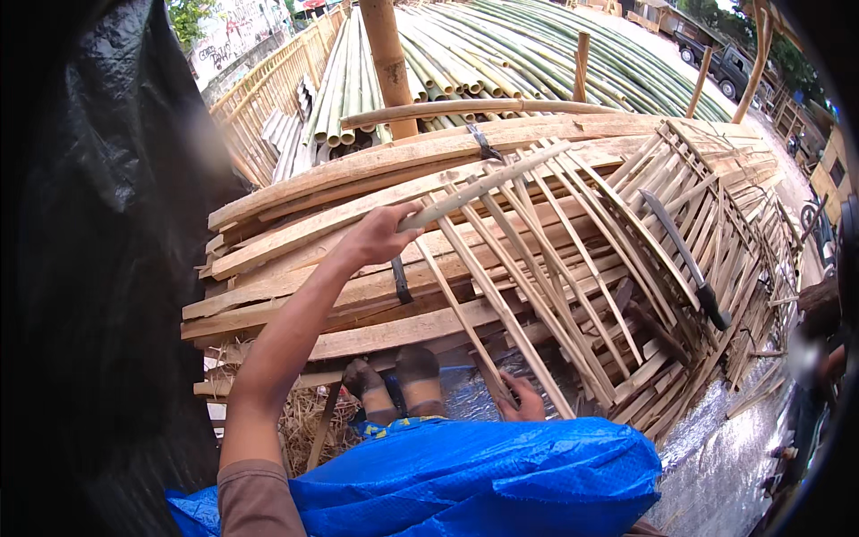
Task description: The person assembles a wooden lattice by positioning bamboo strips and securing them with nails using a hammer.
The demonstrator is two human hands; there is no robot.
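Slatted frame (pixel 503 304) of pale wood slants, its rounded crosspiece (pixel 488 186) uppermost; a narrow brown piece (pixel 489 374) tilts near its lower left.

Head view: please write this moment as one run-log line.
left hand: grips end of wooden rail; right hand: near lower ends of slats, grip unclear; machete: lies on slats

Slatted rack (pixel 488 185) before planks (pixel 358 291), machete (pixel 674 237) to its right, bamboo poles (pixel 537 45) behind

Downward fisheye view from head height
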